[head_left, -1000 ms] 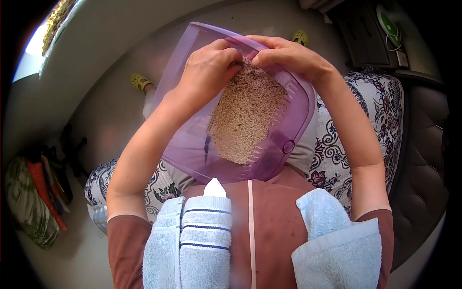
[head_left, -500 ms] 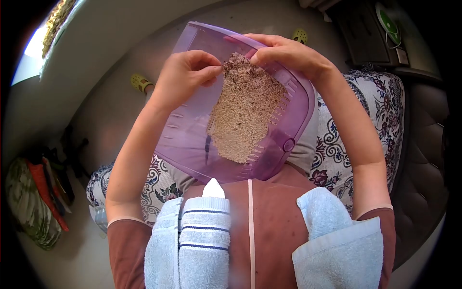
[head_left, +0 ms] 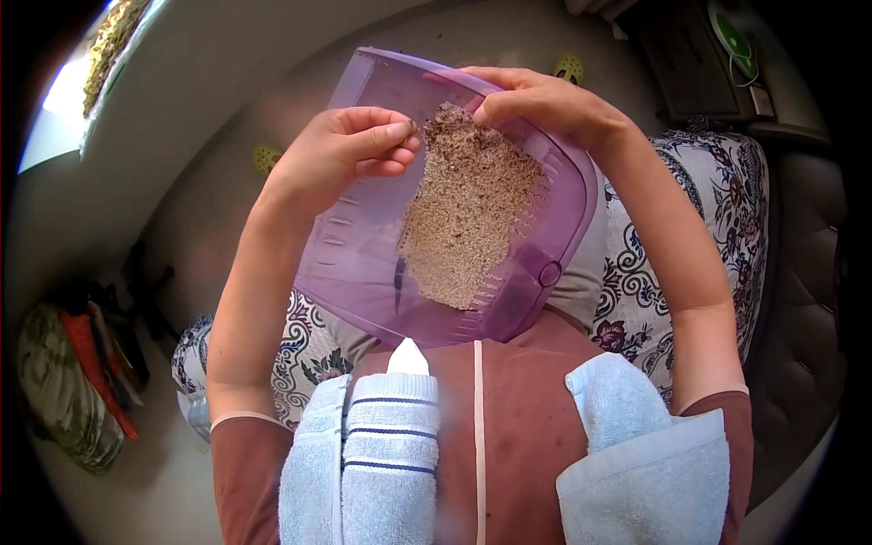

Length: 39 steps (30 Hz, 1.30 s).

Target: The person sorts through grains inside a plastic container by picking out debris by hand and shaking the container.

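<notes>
A translucent purple plastic bin (head_left: 363,218) is tilted over my lap. Inside it lies a heap of tan grains (head_left: 463,209), darker and mixed with brown bits at the far end. My right hand (head_left: 536,102) grips the far right rim, thumb inside and fingers outside. Above the left part of the bin, beside the dark end of the heap, my left hand (head_left: 350,150) is closed in a pinch. A small brown bit (head_left: 413,127) shows between its thumb and forefinger; its exact kind is too small to make out.
Light blue towels (head_left: 386,454) hang over my chest. I sit on a patterned cover (head_left: 636,263) beside a dark tufted backrest (head_left: 799,300). Yellow-green clogs (head_left: 569,68) are on the floor. A dark cabinet (head_left: 699,64) stands at far right; bags (head_left: 68,391) lie at left.
My left hand has lifted slightly away from the grains and turned, with a small brown bit now visible in its pinch. My right hand keeps its grip on the rim.
</notes>
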### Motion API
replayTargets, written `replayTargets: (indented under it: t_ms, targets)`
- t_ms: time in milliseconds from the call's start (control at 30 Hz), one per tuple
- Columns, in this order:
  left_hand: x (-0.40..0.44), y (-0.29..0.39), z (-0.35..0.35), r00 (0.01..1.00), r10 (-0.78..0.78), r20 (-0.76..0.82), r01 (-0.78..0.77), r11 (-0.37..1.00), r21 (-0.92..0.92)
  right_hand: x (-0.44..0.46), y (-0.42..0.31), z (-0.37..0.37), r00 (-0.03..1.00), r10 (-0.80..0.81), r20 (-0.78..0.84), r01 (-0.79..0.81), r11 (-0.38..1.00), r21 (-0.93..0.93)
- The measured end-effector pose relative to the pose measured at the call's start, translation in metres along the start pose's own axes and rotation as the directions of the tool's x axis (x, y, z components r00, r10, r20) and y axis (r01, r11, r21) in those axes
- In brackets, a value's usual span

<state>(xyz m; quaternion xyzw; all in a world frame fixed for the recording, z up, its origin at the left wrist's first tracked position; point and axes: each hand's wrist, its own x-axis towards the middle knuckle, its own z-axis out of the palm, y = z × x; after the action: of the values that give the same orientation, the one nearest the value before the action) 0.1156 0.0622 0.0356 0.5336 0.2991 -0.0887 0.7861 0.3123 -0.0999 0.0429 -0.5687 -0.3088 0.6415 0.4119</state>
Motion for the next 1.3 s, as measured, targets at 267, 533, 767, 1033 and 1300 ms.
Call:
replayTargets:
  t_ms: [267,533,767,1033,1300]
  targets:
    - [0.001,0.000,-0.001,0.999,-0.019,0.033,0.023,0.991,-0.134,-0.001,0.002,0.000,1.000,0.009,-0.025,-0.008,1.000,0.028]
    - [-0.001,-0.003,-0.001,0.994,0.037,0.100,-0.018,0.981,-0.191,-0.003,-0.001,0.001,1.000,0.009,-0.003,-0.009,1.000,0.008]
    - [-0.007,0.010,-0.054,0.927,0.335,-0.168,-0.361,0.918,-0.164,-0.006,0.000,0.003,1.000,0.002,-0.030,-0.002,1.000,-0.009]
    - [0.009,0.004,-0.056,0.370,0.928,-0.050,-0.197,0.131,0.972,-0.005,0.003,0.000,1.000,-0.005,-0.016,0.004,0.999,-0.034]
    - [0.015,-0.012,0.026,0.722,0.650,0.238,-0.372,0.074,0.925,-0.004,0.001,0.005,1.000,-0.022,-0.019,0.022,1.000,-0.023]
